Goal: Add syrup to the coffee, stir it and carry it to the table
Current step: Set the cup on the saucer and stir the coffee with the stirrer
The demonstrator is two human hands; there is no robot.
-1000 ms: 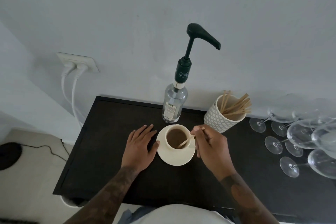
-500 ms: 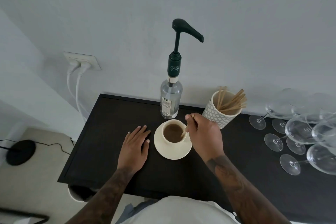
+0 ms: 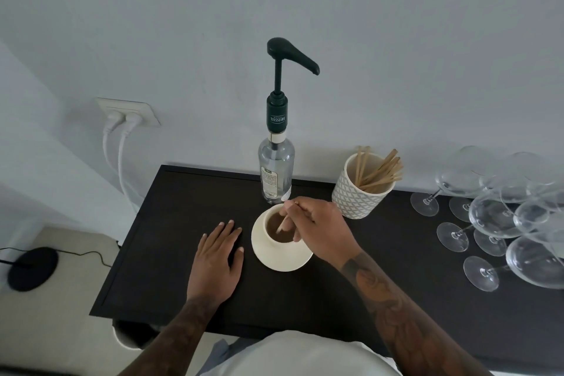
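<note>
A cream cup of coffee [image 3: 279,235] stands on a cream saucer [image 3: 271,258] on the dark counter [image 3: 171,223]. My right hand [image 3: 317,229] hovers over the cup's right side, pinching a thin wooden stir stick [image 3: 282,223] whose lower end dips into the coffee. My left hand [image 3: 216,256] lies flat on the counter just left of the saucer, fingers spread, holding nothing. Behind the cup, against the wall, a clear syrup bottle [image 3: 276,174] carries a dark green pump [image 3: 290,55] with its spout pointing right.
A patterned white holder [image 3: 358,195] with several wooden stir sticks sits right of the bottle. Several wine glasses [image 3: 494,217] crowd the counter's right side. A wall socket [image 3: 126,111] with two white plugs is at left. A black round base [image 3: 32,268] lies on the floor.
My right hand has shifted left over the cup, swinging the stick round in the coffee. The left hand has drawn slightly away from the saucer. My head has moved, so the view is framed differently.
</note>
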